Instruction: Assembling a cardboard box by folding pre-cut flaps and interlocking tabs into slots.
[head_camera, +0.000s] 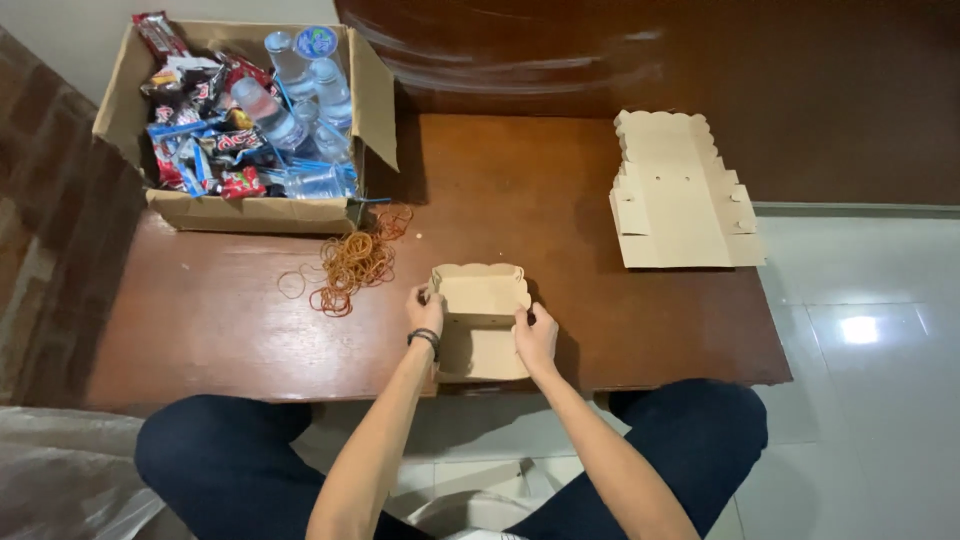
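A small tan cardboard food box (481, 320) with a scalloped back edge sits near the front edge of the brown wooden table (220, 320). My left hand (424, 312) grips its left wall; a dark band circles that wrist. My right hand (535, 335) grips its right wall. The box is partly folded up, its lid flap lying toward me.
An open carton (250, 212) at the back left holds snack packets and small water bottles. A heap of orange rubber bands (350, 262) lies just in front of it. A stack of flat unfolded boxes (680, 195) rests at the back right. My knees show below the table.
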